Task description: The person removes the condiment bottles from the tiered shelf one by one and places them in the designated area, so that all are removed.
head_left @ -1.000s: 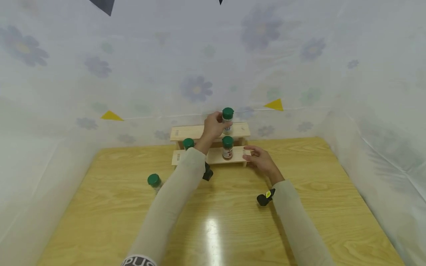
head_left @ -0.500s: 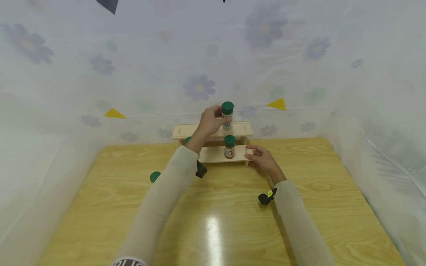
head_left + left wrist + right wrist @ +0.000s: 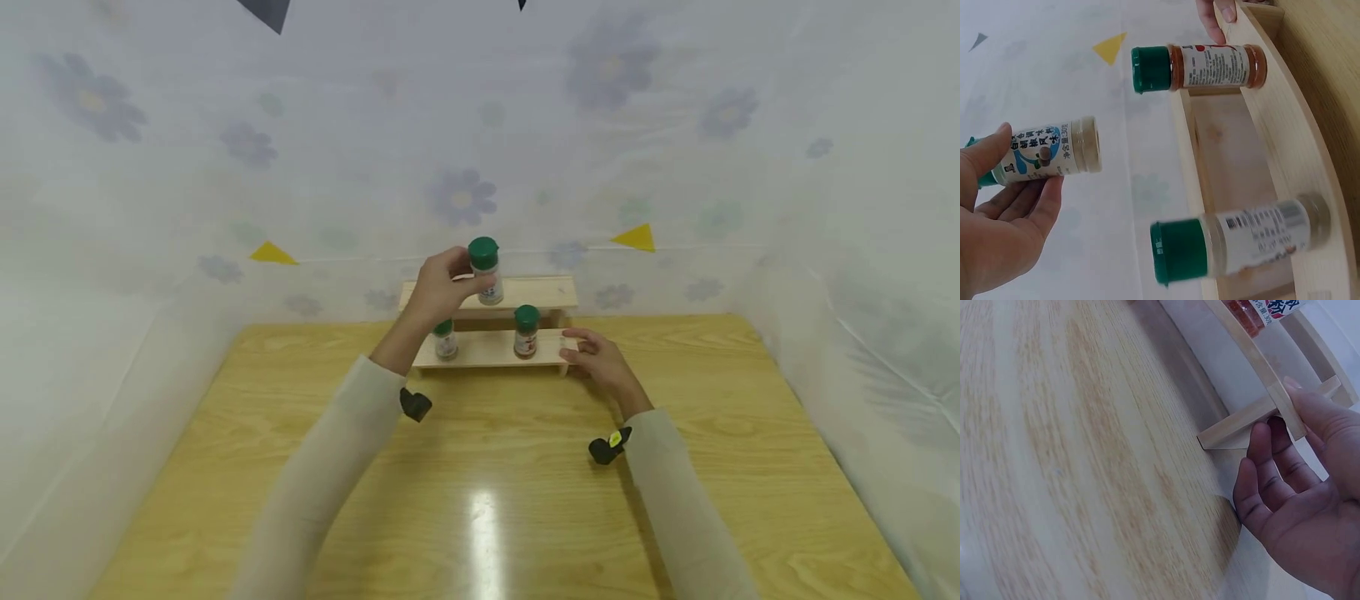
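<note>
My left hand [image 3: 441,292] pinches a green-capped seasoning shaker [image 3: 486,271] between thumb and fingers. It hangs upright in front of the back wall. In the left wrist view, a gap shows between the base of this shaker [image 3: 1054,150] and the two-tier wooden rack [image 3: 483,348]. On the lower tier stand a shaker with red-brown contents [image 3: 527,335], right of the middle, and a pale-filled shaker [image 3: 446,343] on the left. My right hand [image 3: 606,368] grips the lower tier's right end, thumb on top and fingers curled beneath the board [image 3: 1288,412].
The rack stands at the back of a wood-grain table [image 3: 525,467], close to the flowered white sheeting [image 3: 375,167] that surrounds it. Yellow triangles [image 3: 634,237] mark the back sheet. A black wrist camera [image 3: 415,405] sits below my left hand.
My left hand has lifted the shaker off the upper tier's right part and carried it leftward. My left arm now hides the shaker that stood on the table. My right hand keeps its grip.
</note>
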Available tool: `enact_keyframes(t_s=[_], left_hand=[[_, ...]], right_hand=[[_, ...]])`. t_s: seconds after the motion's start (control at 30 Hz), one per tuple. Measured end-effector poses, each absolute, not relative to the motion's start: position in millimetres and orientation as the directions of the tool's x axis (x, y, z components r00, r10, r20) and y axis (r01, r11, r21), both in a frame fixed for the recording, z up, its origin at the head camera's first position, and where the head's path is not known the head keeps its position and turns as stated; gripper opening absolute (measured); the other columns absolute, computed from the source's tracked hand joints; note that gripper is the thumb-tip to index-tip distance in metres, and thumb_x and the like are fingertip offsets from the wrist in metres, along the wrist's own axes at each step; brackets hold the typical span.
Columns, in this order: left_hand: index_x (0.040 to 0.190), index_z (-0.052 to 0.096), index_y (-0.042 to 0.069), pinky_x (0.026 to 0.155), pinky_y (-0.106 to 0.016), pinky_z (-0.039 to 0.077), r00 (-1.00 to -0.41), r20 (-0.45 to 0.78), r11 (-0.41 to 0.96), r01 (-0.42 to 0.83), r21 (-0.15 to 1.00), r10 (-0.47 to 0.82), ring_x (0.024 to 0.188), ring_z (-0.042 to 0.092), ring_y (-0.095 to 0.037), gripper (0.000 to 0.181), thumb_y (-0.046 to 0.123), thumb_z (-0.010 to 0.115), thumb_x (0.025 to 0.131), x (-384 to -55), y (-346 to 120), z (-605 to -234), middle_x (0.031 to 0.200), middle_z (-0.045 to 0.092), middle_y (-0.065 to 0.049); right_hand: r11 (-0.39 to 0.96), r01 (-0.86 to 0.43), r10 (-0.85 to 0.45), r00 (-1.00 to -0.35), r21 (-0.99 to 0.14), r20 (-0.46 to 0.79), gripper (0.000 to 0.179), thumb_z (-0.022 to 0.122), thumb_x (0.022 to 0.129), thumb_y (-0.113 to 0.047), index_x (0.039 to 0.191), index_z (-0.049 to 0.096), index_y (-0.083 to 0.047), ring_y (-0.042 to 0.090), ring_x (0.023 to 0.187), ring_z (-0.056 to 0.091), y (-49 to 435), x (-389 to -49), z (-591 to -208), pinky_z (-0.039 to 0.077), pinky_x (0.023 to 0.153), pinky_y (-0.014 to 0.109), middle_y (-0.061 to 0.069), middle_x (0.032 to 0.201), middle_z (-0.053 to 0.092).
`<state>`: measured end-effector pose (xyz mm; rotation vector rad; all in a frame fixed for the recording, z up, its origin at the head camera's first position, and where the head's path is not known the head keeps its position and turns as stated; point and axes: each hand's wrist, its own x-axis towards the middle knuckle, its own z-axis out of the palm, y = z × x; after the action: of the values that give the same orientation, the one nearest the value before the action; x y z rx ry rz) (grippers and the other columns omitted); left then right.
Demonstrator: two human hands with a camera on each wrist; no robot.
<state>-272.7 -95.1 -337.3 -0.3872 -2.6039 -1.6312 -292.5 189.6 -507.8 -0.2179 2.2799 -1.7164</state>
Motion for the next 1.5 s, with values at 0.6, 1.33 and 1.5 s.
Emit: enact_keyframes(t_s=[0.6,1.33,1.5], left_hand=[[0.123,0.057,0.009,0.100,-0.037,0.050,-0.982,0.159,0.372,0.186,0.909,0.102,0.117,0.057,-0.023,0.040,0.025,0.068,0.088,-214.7,-179.9,-359.1,0.122,0.060,-0.012],[0.126,0.055,0.003,0.088,-0.008,0.048,-0.986,0.129,0.463,0.065,0.884,-0.108,0.110,0.053,0.000,0.045,0.028,0.067,0.090,-164.8,-252.8,-402.5,0.123,0.058,-0.005],[0.129,0.053,0.001,0.096,-0.022,0.050,-0.992,0.059,0.482,-0.004,0.876,-0.115,0.123,0.052,-0.025,0.049,0.028,0.066,0.090,-159.7,-256.8,-413.8,0.130,0.055,-0.016]], right_hand=[[0.250,0.075,-0.309,-0.939,-0.965,-0.153,0.061,0.064,0.090,-0.035,0.143,0.042,-0.015,0.011,0.090,0.063,202.4,-300.1,-510.5,0.057,0.083,0.034,0.022,0.135,0.048],[0.262,0.092,-0.313,-0.933,-0.961,-0.175,0.062,0.063,0.090,-0.038,0.144,0.040,-0.018,0.011,0.095,0.063,219.5,-305.8,-506.1,0.056,0.083,0.031,0.020,0.139,0.044],[0.268,0.092,-0.311,-0.934,-0.959,-0.176,0.063,0.063,0.090,-0.038,0.145,0.038,-0.017,0.011,0.094,0.063,224.4,-305.2,-506.4,0.056,0.084,0.032,0.023,0.143,0.040]])
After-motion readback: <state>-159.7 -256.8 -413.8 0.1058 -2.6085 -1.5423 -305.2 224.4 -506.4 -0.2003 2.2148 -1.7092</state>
